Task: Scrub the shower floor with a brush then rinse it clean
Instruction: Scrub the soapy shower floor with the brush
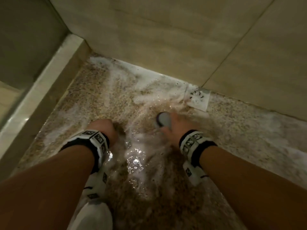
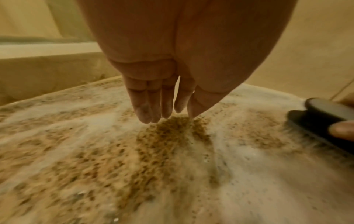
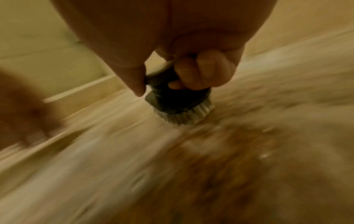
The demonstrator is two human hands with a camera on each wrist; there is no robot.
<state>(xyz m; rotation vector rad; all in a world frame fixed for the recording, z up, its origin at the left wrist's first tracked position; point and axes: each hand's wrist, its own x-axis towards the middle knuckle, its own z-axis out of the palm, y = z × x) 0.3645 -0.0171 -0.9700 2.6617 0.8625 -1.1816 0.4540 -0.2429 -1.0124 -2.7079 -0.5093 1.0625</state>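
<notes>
Speckled brown stone shower floor (image 1: 99, 90) lies under white foam; right hand (image 1: 172, 125) fingers (image 3: 203, 72) clamp the round black bristle brush (image 3: 178, 103) against it, left hand (image 2: 162, 63) fingers (image 2: 145, 109) straight, together, touching the floor.

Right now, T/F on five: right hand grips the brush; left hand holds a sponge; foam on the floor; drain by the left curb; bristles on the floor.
1. The right hand grips the brush. True.
2. The left hand holds a sponge. False: it holds nothing, fingers straight and pointing down.
3. Foam lies on the shower floor. True.
4. The drain sits by the left curb. False: it is at the far wall, right of centre.
5. The brush's bristles meet the floor. True.
</notes>
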